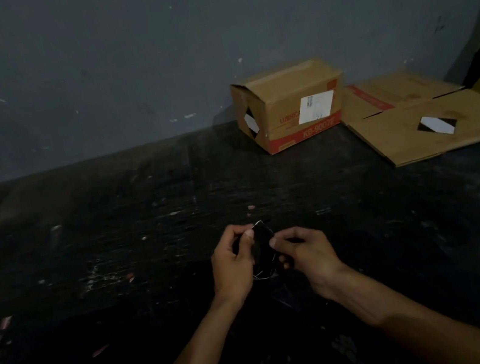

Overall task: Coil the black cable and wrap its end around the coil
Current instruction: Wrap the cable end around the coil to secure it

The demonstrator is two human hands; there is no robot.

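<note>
A small coil of black cable (264, 246) is held upright between both hands, a little above the dark floor. My left hand (233, 263) pinches the coil's upper left side with thumb and fingers. My right hand (303, 250) grips its right side, thumb tip against the loops. A thin pale glint runs along the coil's top edge and under its bottom. The light is dim, so the cable's loose end is hard to make out.
A closed cardboard box (291, 107) with red print stands at the back against the grey wall (114, 59). Flattened cardboard (434, 128) lies to its right. The dark floor (116, 251) is scuffed, with small scraps scattered at left.
</note>
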